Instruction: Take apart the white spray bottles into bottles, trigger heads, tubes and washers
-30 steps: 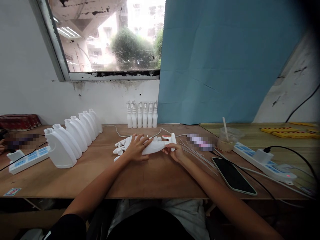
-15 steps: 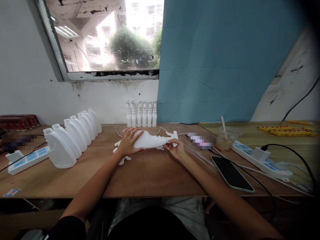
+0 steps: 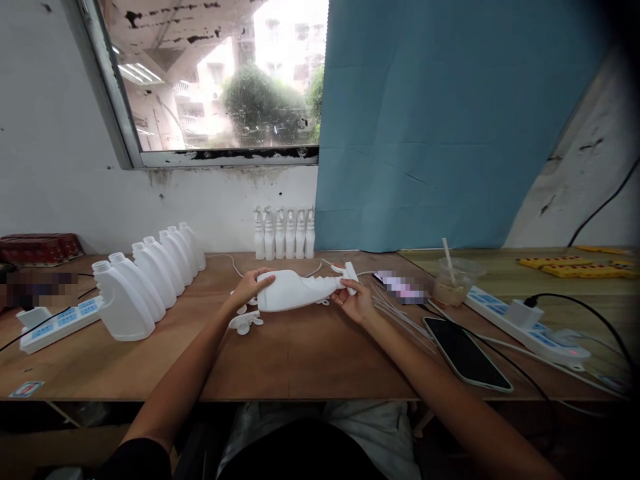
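Observation:
A white spray bottle (image 3: 293, 291) lies sideways in the air between my hands, its base to the left and its neck to the right. My left hand (image 3: 251, 285) grips the base end, thumb over the near side. At the neck, my right hand (image 3: 356, 300) has its fingers closed on the white trigger sprayer head (image 3: 349, 275), which sits at the bottle's mouth. White trigger heads (image 3: 245, 323) lie loose on the table below and beside my left hand, partly hidden by the bottle. Thin white tubes (image 3: 400, 313) are spread just right of my right hand.
Several open white bottles (image 3: 131, 303) stand in a row at left. Several spray bottles (image 3: 285, 237) line the wall. Right are a phone (image 3: 467, 353), a plastic cup with straw (image 3: 447, 287) and a power strip (image 3: 533, 330); another power strip (image 3: 60, 327) lies left.
My left hand has shifted from over the bottle's body to its base end, and the bottle has turned to show its broad side. My right hand stays at the sprayer head.

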Motion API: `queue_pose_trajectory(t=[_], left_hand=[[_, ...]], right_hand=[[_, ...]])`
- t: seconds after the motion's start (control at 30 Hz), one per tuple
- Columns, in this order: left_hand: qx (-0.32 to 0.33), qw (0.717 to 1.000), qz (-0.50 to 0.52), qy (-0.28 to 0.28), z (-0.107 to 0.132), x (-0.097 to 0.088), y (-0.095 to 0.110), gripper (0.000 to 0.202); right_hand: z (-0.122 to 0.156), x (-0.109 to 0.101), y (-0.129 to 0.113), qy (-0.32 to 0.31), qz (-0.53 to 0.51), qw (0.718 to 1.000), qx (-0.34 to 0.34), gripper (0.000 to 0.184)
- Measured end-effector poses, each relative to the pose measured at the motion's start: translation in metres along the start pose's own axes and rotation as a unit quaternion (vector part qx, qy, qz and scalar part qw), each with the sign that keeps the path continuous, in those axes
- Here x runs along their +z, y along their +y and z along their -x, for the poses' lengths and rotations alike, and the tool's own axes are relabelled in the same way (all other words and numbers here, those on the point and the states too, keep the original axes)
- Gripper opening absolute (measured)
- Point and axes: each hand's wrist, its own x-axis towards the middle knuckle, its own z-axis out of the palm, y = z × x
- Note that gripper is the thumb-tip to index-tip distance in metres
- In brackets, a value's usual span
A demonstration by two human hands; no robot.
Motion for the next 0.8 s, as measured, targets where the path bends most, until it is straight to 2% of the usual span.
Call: queue_pose_trajectory(t=[0.17,0.23,0.33,0.4,0.47,0.57,0.7,0.8], left_hand=[[-0.046,0.990,0.077,-0.109,0.008,-0.018,0.001,0.041],[-0.056,0.986,0.104,-0.119,0.010,-0.021,0.000,0.037],[-0.064,0.982,0.149,-0.096,0.008,-0.020,-0.004,0.036],[-0.063,0.981,0.179,-0.052,0.004,-0.019,-0.009,0.041],[-0.054,0.977,0.204,0.015,-0.003,-0.022,-0.015,0.050],[-0.037,0.967,0.217,0.126,-0.012,-0.033,-0.030,0.056],[-0.040,0.949,0.182,0.256,-0.022,-0.051,-0.060,0.045],[-0.074,0.933,0.123,0.331,-0.032,-0.058,-0.083,0.039]], right_hand=[[0.001,0.004,0.003,-0.038,0.007,0.999,0.014,0.026],[0.002,0.005,0.002,-0.052,0.010,0.998,0.022,0.028],[0.003,0.006,-0.003,-0.067,0.009,0.997,0.027,0.032],[0.003,0.005,-0.005,-0.075,0.014,0.997,0.023,0.038],[0.001,0.001,-0.006,-0.080,0.028,0.996,0.021,0.041],[-0.002,-0.008,0.001,-0.082,0.055,0.994,0.036,0.033],[-0.004,-0.014,0.020,-0.091,0.095,0.989,0.070,0.025],[-0.004,-0.016,0.031,-0.107,0.130,0.982,0.091,0.023]])
